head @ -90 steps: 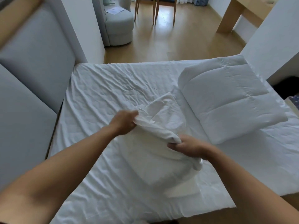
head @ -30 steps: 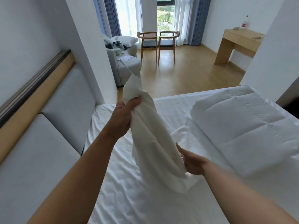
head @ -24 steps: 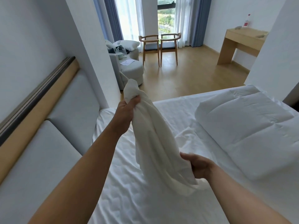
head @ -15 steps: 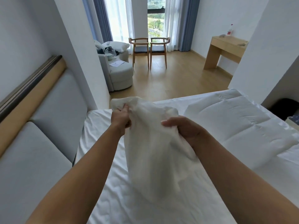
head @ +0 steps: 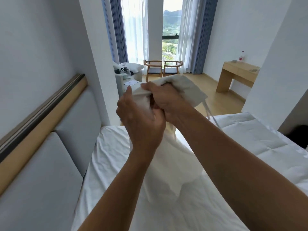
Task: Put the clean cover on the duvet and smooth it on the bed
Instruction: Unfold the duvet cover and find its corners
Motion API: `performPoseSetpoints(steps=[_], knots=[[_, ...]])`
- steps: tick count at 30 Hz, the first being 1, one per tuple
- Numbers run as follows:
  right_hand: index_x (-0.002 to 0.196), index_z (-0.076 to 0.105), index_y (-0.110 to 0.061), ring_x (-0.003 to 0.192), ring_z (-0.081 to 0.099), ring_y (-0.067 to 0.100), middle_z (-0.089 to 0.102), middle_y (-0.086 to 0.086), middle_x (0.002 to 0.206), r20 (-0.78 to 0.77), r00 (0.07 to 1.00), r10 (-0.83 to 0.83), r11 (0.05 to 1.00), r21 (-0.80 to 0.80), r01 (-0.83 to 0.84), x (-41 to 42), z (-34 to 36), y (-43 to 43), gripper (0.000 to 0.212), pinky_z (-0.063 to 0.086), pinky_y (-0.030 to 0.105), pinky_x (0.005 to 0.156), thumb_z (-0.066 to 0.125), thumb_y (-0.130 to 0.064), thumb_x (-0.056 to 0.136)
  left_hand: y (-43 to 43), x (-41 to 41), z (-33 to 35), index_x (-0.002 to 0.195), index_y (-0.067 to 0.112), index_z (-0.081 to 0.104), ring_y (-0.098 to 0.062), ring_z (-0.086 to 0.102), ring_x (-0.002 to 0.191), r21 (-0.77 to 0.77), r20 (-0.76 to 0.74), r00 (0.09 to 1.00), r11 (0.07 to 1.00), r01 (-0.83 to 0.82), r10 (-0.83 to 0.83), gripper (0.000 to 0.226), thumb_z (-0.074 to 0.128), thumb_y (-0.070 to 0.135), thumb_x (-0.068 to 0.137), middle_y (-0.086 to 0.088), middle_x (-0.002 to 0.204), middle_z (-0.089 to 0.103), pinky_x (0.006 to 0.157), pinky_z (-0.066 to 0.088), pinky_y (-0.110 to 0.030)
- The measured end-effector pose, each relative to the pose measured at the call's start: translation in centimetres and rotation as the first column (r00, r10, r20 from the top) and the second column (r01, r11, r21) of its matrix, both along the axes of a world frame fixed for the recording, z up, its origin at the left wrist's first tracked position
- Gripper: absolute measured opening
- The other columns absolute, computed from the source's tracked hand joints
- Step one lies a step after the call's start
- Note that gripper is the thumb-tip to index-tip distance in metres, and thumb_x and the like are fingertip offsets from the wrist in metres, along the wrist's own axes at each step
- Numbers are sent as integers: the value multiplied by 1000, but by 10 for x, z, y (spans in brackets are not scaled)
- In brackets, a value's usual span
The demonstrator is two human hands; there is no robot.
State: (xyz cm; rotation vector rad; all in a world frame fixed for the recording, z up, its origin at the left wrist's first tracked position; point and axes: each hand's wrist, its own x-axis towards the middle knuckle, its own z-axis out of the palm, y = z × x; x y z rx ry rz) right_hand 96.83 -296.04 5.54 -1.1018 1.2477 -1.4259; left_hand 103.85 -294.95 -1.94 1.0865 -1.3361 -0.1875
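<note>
I hold the white duvet cover [head: 168,165] up in front of me over the bed [head: 110,165]. My left hand [head: 138,119] and my right hand [head: 166,99] sit close together at its top, both gripping bunched fabric. A corner of the cover [head: 191,90] sticks out to the right, with thin ties hanging from it. The rest of the cover hangs down onto the sheet between my forearms. The folded white duvet [head: 260,139] lies on the right side of the bed.
A grey padded headboard [head: 50,160] with a wooden rail runs along the left. Beyond the bed are a grey armchair [head: 126,77], two wooden chairs [head: 163,69] by the window, and a wooden desk [head: 238,75] at the right wall.
The cover was lifted off the bed. My right hand rose from its lower part to the top beside my left hand. Both hands now bunch the top edge together, higher up.
</note>
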Motion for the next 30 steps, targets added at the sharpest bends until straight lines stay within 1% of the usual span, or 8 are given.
performPoseSetpoints(steps=[3,7,10,18,22,25,28,30], knots=[[73,66,-12,53,63,8,65,-4,56,5,999,-40,995,-92,40,6,22,2,24,50,23,54,63,-14,97,-8,1,24,148,11,35,-24,45,130,-42,-43,998,998,35,-37,68,63,20,87,-8,141,46,109,43,-49],[77,70,-9,74,71,20,70,3,69,16,996,-83,982,-168,85,12,53,1,24,58,39,81,64,-21,97,-24,-1,41,148,15,38,-25,46,127,9,96,995,1000,-5,5,65,62,24,88,-8,139,50,108,42,-44],[77,65,-11,74,65,19,64,2,69,-30,992,-124,968,-224,114,17,86,4,24,55,40,83,61,-24,97,-23,-7,56,141,17,43,-27,48,117,35,84,989,991,-127,124,64,67,23,81,-9,130,51,102,43,-40],[83,70,-11,91,72,25,72,9,89,55,971,-232,894,-382,236,0,154,24,18,58,43,91,64,-23,96,-20,-20,41,83,18,59,-20,60,81,254,16,992,960,121,-129,4,61,19,80,4,85,60,76,50,-32],[76,65,-12,81,66,20,66,5,78,105,974,-200,889,-399,226,-1,166,31,20,56,40,84,64,-19,96,1,-52,31,100,21,52,-21,59,92,252,-127,965,933,255,-229,42,70,51,76,5,96,59,85,52,-41],[77,65,-14,82,66,21,66,3,77,95,966,-239,877,-406,257,-8,172,39,20,57,41,86,63,-20,96,10,-63,16,121,15,50,-24,61,102,273,-99,966,927,257,-239,58,77,43,77,1,110,62,90,50,-37],[85,72,-7,78,68,22,67,4,74,100,946,-307,846,-428,319,-30,177,49,20,58,40,80,62,-21,95,11,-50,-29,136,13,52,-20,63,110,480,59,940,835,268,-335,63,75,31,80,1,120,65,96,50,-32],[84,72,-1,63,64,16,63,2,63,124,937,-328,832,-431,348,-51,177,57,24,53,30,63,59,-19,95,20,-30,-73,133,11,56,-23,64,114,694,151,871,677,244,-468,57,75,33,83,-3,121,66,97,51,-33]])
